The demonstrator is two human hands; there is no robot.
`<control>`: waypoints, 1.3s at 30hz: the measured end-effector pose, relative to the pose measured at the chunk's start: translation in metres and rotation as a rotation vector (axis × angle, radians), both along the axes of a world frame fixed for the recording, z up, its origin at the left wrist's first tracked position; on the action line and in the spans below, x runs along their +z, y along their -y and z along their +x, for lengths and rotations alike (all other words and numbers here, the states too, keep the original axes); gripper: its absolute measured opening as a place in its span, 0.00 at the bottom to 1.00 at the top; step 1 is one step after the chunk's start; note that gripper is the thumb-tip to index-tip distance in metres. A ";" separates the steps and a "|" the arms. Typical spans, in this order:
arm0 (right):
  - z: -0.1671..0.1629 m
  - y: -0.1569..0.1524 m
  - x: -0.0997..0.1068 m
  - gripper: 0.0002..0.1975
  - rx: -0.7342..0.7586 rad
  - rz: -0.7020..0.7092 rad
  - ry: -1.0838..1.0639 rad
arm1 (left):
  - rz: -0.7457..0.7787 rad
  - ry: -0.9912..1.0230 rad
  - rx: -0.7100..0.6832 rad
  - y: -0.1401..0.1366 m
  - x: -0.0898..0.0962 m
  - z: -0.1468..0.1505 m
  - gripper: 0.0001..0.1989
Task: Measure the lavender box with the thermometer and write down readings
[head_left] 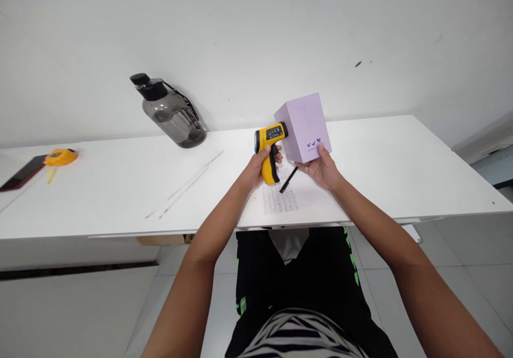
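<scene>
My left hand (pixel 256 166) is closed round the grip of a yellow and black infrared thermometer (pixel 269 139). The thermometer's front end points right, close to the side of a pale purple box (pixel 306 120); whether they touch I cannot tell. My right hand (pixel 324 171) holds that box by its lower corner, thumb on the printed face and fingers beneath. The box is tilted above the table. Below the hands, a black pen (pixel 288 180) lies across a sheet of paper covered in small writing (pixel 276 202).
A grey see-through water bottle (pixel 172 117) with a black lid stands at the wall, left of my hands. Farther left are a yellow tape measure (pixel 61 157) and a dark flat object (pixel 23 173). The white table (pixel 385 176) ends in front of my body.
</scene>
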State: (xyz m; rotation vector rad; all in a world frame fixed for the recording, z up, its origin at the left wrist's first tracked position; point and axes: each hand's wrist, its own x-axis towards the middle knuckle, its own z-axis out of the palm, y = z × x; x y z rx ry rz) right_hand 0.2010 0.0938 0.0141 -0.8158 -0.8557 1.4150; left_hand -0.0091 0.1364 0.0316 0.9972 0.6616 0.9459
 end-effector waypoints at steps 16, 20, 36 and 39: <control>0.004 -0.002 -0.003 0.29 0.013 -0.009 -0.031 | -0.048 0.008 0.013 0.000 -0.003 0.003 0.28; 0.005 -0.003 -0.004 0.29 0.006 -0.025 -0.036 | -0.035 0.005 0.003 -0.001 -0.004 0.003 0.28; 0.008 -0.005 -0.007 0.31 -0.006 -0.046 -0.026 | -0.036 0.015 -0.013 0.003 -0.001 0.004 0.32; 0.009 -0.006 -0.008 0.31 -0.004 -0.038 -0.029 | -0.036 0.023 -0.010 0.003 -0.002 0.004 0.32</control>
